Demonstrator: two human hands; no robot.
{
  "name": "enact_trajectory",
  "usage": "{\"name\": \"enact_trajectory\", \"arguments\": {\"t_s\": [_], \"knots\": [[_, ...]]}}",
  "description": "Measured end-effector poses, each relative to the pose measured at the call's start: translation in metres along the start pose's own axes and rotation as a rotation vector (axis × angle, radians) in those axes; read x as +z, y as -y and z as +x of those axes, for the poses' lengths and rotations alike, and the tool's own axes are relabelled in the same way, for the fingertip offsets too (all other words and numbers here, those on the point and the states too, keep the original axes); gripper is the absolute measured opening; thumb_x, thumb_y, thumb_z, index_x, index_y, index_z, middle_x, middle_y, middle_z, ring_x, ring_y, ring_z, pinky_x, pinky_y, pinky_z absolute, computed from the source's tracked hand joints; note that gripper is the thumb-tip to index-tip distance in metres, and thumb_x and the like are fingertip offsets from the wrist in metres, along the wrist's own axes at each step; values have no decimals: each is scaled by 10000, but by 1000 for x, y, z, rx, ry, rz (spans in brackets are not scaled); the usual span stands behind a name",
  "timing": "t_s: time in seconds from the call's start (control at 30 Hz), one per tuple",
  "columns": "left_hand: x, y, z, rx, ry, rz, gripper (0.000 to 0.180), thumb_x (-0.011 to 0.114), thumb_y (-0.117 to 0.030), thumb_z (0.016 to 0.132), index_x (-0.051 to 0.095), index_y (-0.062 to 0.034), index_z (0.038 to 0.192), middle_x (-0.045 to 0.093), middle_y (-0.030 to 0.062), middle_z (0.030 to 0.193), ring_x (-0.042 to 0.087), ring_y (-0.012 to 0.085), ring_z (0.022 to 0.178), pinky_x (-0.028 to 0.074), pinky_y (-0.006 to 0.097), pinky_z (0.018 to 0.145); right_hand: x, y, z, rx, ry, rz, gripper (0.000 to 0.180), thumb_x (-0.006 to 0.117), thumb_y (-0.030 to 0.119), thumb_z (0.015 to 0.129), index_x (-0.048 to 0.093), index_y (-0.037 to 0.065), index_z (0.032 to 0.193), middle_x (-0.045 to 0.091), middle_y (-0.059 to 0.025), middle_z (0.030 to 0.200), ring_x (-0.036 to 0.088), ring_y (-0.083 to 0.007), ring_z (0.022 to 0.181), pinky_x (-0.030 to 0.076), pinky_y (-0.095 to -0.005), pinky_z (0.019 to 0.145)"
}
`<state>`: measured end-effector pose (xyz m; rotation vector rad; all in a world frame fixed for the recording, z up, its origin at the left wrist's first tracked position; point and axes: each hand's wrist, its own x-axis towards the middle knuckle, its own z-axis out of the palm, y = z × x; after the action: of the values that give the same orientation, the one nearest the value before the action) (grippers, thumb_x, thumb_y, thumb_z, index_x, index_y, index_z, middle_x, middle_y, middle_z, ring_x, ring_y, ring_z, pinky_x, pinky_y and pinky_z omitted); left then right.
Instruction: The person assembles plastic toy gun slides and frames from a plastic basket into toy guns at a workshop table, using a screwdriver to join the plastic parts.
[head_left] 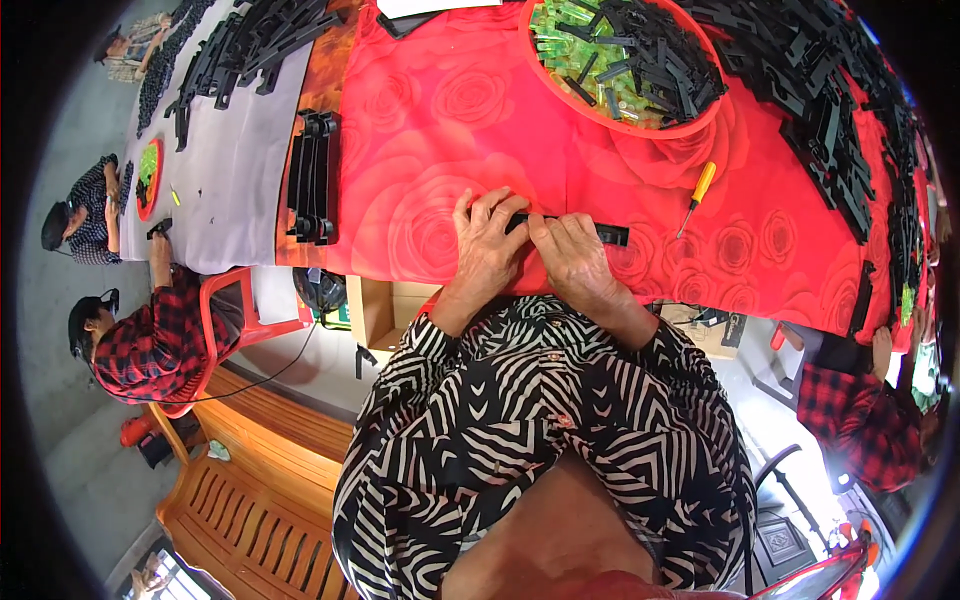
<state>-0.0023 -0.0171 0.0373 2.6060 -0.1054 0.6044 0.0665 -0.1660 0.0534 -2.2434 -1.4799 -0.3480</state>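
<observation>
Near the front edge of the red rose-patterned cloth, a long black plastic part [611,235] lies crosswise under both hands. My left hand [489,235] has its fingers curled onto the part's left end. Beside it, my right hand [570,250] grips the middle, fingers bent over the top, and the right end sticks out past it. The fingers cover most of the part. A screwdriver [703,184] with a yellow handle rests on the cloth to the right, its tip pointing toward me.
A red-rimmed basin [640,130] holds black strips and yellow-green pieces. Long black parts stand stacked [315,178] at the left; a big pile of black parts [825,120] spreads at the right. Other people [165,345] sit at the tables to both sides. A wooden bench [250,500] stands behind left.
</observation>
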Motion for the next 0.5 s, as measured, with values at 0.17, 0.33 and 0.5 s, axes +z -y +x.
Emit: {"name": "enact_trajectory", "arguments": {"t_s": [0.17,0.33,0.5], "knots": [[-2,0,0,-9,87,17,334,677,-30,618,648,-85,946,563,34,1139,472,261,1174,253,522,1023,0,-4,2,-4,26,116,341,542,88,717,543,-50,1029,516,-104,807,521,-230,778,418,-325,730],[0,5,-2,18,81,28,307,669,-46,634,655,-96,937,570,36,1115,499,243,1097,281,520,987,4,-4,0,12,-2,158,358,557,41,693,538,-42,1041,524,-112,791,526,-247,754,409,-345,708],[-4,3,-4,33,37,73,276,657,-58,640,660,-123,908,577,40,1085,523,232,1010,305,516,956,5,-3,1,19,-61,188,336,549,41,709,547,-25,1038,536,-115,811,529,-252,788,408,-352,726]]}}
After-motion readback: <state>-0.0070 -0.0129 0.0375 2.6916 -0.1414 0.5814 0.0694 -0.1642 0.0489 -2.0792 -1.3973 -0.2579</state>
